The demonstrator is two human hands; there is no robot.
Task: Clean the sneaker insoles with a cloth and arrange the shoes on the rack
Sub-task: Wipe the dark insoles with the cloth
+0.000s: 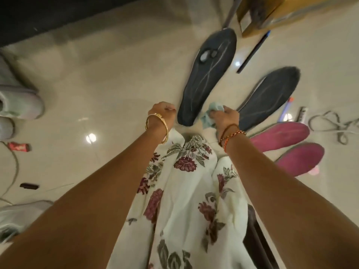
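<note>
The right hand [223, 116] pinches the bunched cloth [210, 115] beside the dark insole [206, 78], apparently ready to wipe; the left hand [162, 112], fingers curled and holding nothing, hovers by its heel.

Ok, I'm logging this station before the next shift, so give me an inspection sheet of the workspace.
Surface: glossy beige floor.
Job's things: two dark insoles and two pink insoles lying flat; pale sneakers at left edge.
Clutter: loose laces, red wrapper, pen.
Grips: left hand curled, empty; right hand holds cloth between the dark insoles.
Cables: thin cord at left.
Surroundings: cardboard box; rack not seen.
</note>
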